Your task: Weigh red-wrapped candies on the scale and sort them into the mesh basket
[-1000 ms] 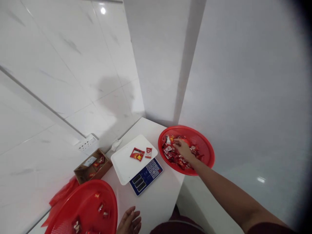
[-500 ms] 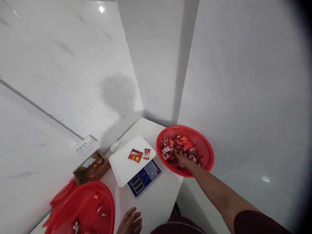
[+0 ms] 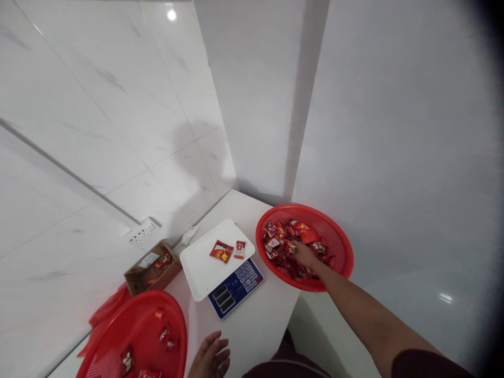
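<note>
My right hand (image 3: pixel 305 255) is inside the red mesh basket (image 3: pixel 346 252) on the right, its fingers closed on a small red snack packet (image 3: pixel 290 248). Around it lie many red wrapped packets (image 3: pixel 283 265). My left hand (image 3: pixel 211 357) hovers over the front of the white table, fingers slightly curled and apart, holding nothing. In front of it stands a weighing scale (image 3: pixel 235 290) with a white pan (image 3: pixel 200 262). Two packets rest on that pan: a larger red and yellow one (image 3: pixel 221 251) and a smaller red and white one (image 3: pixel 239 249).
A second red basket (image 3: pixel 179 320) with several packets is at the lower left. Behind it are a cardboard box (image 3: pixel 136 283) holding red packets and a red plastic bag (image 3: pixel 110 310). Walls meet at the table's (image 3: pixel 244 197) far corner, with a socket (image 3: pixel 144 233) on the left.
My right hand's fingers have drawn in from spread among the packets to closed on one. My left hand hardly moved. The view has shifted slightly.
</note>
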`<state>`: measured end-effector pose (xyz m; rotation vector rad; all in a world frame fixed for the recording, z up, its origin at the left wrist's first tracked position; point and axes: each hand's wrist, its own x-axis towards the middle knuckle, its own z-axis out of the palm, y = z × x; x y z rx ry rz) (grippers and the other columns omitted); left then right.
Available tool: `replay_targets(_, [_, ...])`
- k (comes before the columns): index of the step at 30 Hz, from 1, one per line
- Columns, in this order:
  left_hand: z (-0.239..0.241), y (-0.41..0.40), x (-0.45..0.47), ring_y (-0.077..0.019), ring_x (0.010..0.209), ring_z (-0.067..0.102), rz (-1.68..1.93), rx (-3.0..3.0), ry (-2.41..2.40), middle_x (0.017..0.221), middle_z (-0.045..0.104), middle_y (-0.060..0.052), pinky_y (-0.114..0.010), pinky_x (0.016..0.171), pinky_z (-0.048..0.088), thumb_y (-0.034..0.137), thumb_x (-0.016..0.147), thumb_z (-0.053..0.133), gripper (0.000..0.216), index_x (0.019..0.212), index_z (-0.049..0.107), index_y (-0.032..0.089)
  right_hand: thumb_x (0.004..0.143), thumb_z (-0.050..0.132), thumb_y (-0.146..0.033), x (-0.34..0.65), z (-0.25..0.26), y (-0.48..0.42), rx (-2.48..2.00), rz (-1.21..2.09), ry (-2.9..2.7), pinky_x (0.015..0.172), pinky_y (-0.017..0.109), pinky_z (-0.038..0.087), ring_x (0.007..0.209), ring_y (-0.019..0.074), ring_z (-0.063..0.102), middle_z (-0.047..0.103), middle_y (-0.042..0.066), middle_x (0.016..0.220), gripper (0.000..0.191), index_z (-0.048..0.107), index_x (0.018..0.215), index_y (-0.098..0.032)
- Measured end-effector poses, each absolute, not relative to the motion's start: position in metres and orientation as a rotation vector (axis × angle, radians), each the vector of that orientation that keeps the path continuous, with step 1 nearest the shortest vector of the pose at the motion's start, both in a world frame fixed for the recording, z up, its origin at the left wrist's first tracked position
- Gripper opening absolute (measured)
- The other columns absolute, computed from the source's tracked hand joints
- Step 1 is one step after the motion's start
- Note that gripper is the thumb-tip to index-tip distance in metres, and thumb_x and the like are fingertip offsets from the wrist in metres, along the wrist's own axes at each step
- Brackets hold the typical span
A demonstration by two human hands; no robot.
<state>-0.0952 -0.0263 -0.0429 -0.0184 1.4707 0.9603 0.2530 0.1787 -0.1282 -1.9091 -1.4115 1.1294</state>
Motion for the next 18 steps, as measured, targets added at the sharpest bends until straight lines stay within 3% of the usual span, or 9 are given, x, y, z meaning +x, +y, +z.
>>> replay_targets(6, [-0.037, -0.022, -0.096, -0.0139, 0.061, 0.063, 0.895, -0.028, 1.4, 0.071, 0.066, -0.001, -0.025, 0.062, 0.046, 0.018, 0.056, 0.075, 0.037, 0.086, 0.055, 0.021, 0.07, 0.06, -0.031, 0.261, -0.11, 0.175, -1.727, 1.345, -0.874, 0.064, 0.029, 0.052, 0.081, 0.018, 0.063, 0.064, 0.007, 0.102, 0.049, 0.044, 0.116, -0.023])
replay_targets(12, [-0.031, -0.019, -0.09, -0.0133, 0.062, 0.061, 0.869, 0.057, 1.353, 0.072, 0.064, 0.0, -0.026, 0.064, 0.045, 0.024, 0.056, 0.075, 0.037, 0.086, 0.054, 0.021, 0.064, 0.067, -0.038, 0.262, -0.072, 0.165, -1.616, 1.465, -0.624, 0.063, 0.026, 0.052, 0.094, 0.0185, 0.06, 0.053, 0.006, 0.123, 0.055, 0.047, 0.114, -0.03])
replay_targets(15, [-0.017, -0.016, -0.075, -0.0169, 0.077, 0.061, 0.894, 0.211, 1.322, 0.088, 0.063, -0.005, -0.029, 0.071, 0.046, 0.037, 0.06, 0.071, 0.043, 0.096, 0.053, 0.021, 0.061, 0.071, -0.034, 0.236, -0.041, 0.152, -1.487, 1.617, -0.657, 0.07, 0.029, 0.051, 0.096, 0.0191, 0.059, 0.057, 0.006, 0.118, 0.064, 0.043, 0.118, -0.031])
replay_targets(18, [-0.003, -0.009, -0.053, -0.0258, 0.108, 0.05, 0.947, 0.377, 1.318, 0.121, 0.051, -0.012, -0.035, 0.078, 0.045, 0.047, 0.06, 0.068, 0.06, 0.112, 0.048, 0.026, 0.058, 0.072, -0.026, 0.184, -0.017, 0.123, -1.234, 1.804, -0.904, 0.07, 0.028, 0.05, 0.082, 0.0162, 0.061, 0.064, 0.003, 0.096, 0.06, 0.047, 0.112, -0.026])
